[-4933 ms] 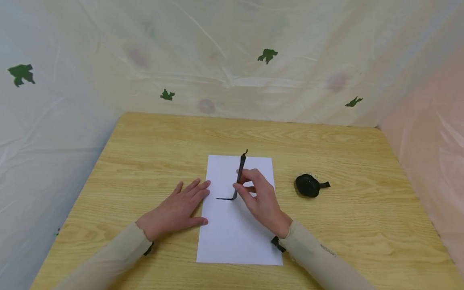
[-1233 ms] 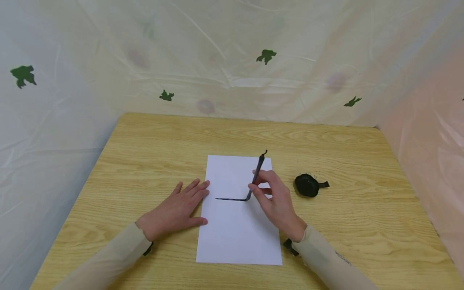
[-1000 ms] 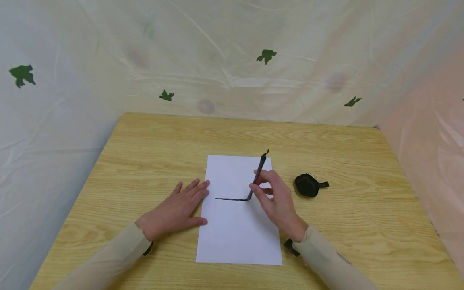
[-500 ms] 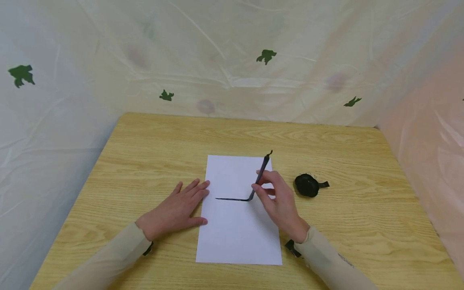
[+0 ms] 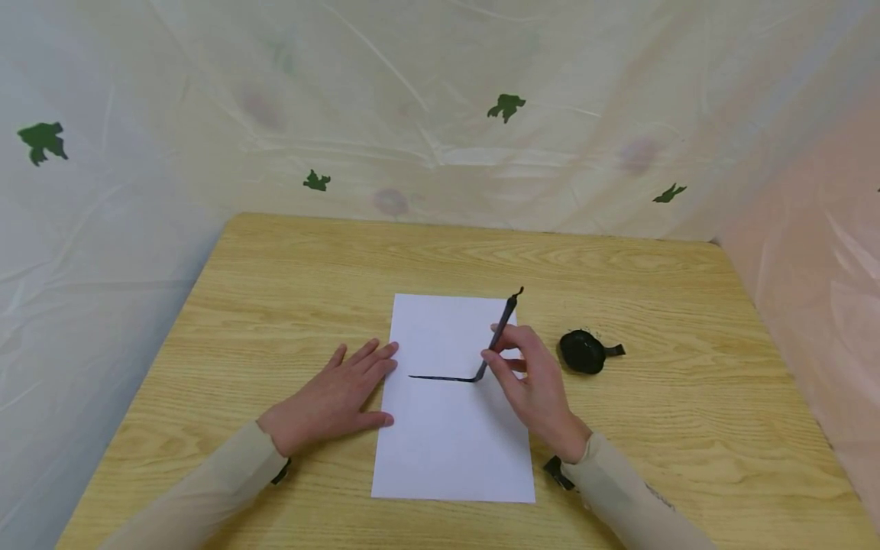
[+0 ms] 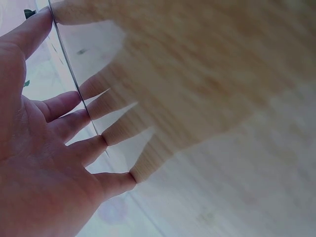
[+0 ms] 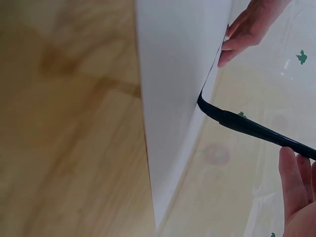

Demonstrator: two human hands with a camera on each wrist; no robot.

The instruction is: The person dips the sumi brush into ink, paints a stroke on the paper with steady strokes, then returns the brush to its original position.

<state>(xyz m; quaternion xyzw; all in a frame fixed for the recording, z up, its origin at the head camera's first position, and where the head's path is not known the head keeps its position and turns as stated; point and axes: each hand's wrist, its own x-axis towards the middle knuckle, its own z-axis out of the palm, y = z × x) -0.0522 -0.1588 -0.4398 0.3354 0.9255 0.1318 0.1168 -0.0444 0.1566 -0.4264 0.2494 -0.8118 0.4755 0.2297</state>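
Note:
My right hand [image 5: 532, 382] pinches a dark brush [image 5: 500, 325] between thumb and fingers, its handle leaning up and to the right. In the right wrist view the brush's black tip [image 7: 203, 104] bends against the white paper [image 7: 173, 74]. A thin black line [image 5: 440, 378] runs across the paper [image 5: 447, 458] from the left to the tip. My left hand [image 5: 333, 401] lies flat with spread fingers, fingertips and thumb on the paper's left edge. In the left wrist view the left hand's fingers [image 6: 64, 126] are straight and touch the surface.
A small black dish [image 5: 583, 351] with a short handle sits on the wooden table [image 5: 653, 443] right of the paper, dark specks beside its rim. Pale sheeting [image 5: 426, 114] with green cutouts hangs behind the table and at both sides.
My right hand has moved right with the brush, quickly at first, then slowly. The black line has grown longer behind its tip. My left hand and the dish stay put.

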